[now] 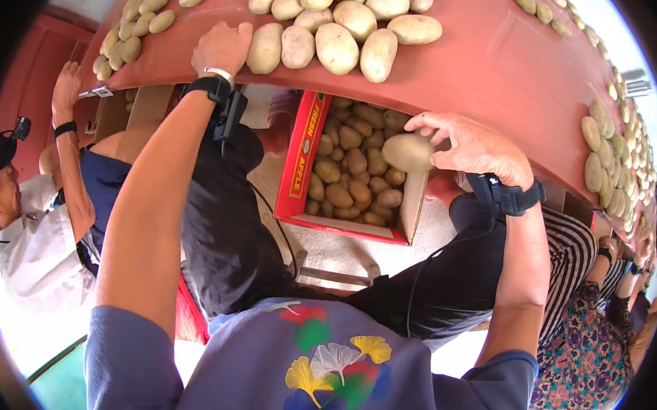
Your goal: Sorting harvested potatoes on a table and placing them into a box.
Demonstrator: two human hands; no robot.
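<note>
My right hand [474, 144] grips a pale potato [408, 153] between thumb and fingers, above the right side of an open red box [301, 159]. That potato is slightly blurred. Inside the box lie many smaller brownish potatoes [355, 160]. My left hand [224, 48] rests on the red tabletop [491, 72], fingers curled under, back of the hand up. Whether anything is in it is hidden. Just right of it lies a large potato [265, 48], part of a pile of cleaner, paler potatoes [337, 46].
More potato groups lie at the table's left [133, 28] and right [606, 153]. The box stands below the table edge, between my knees. A person in a white shirt [30, 226] sits at left; others, one in a patterned garment [584, 359], at right. A cable [276, 218] hangs by my left leg.
</note>
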